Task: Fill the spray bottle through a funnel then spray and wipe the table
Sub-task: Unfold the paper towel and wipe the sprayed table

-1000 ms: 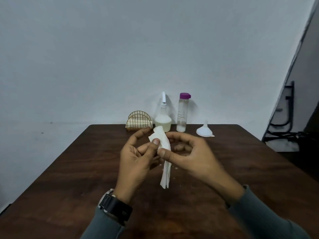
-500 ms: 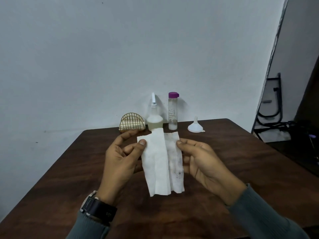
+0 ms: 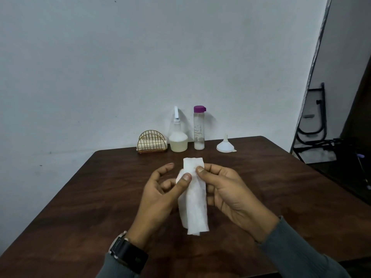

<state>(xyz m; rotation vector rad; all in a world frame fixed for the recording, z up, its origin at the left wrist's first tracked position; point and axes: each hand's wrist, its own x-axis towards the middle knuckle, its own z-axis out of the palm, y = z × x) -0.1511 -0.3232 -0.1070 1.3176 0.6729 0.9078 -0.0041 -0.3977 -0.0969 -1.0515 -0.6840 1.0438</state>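
Above a dark wooden table (image 3: 80,207) set against a pale wall (image 3: 120,67), the left hand (image 3: 160,199) and right hand (image 3: 230,193) both pinch a folded paper towel (image 3: 193,205). The spray bottle (image 3: 178,140), funnel (image 3: 225,145) and napkin holder (image 3: 152,141) stand along the far edge.

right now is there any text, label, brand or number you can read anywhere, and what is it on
No text can be read for certain.
Clear bottle with the purple cap: a pale printed mark runs down its side, too small and blurred to read.
Watch on the left wrist: its face is turned away, no digits show.
Spray bottle, funnel, wire napkin holder and the paper towel: no lettering visible.
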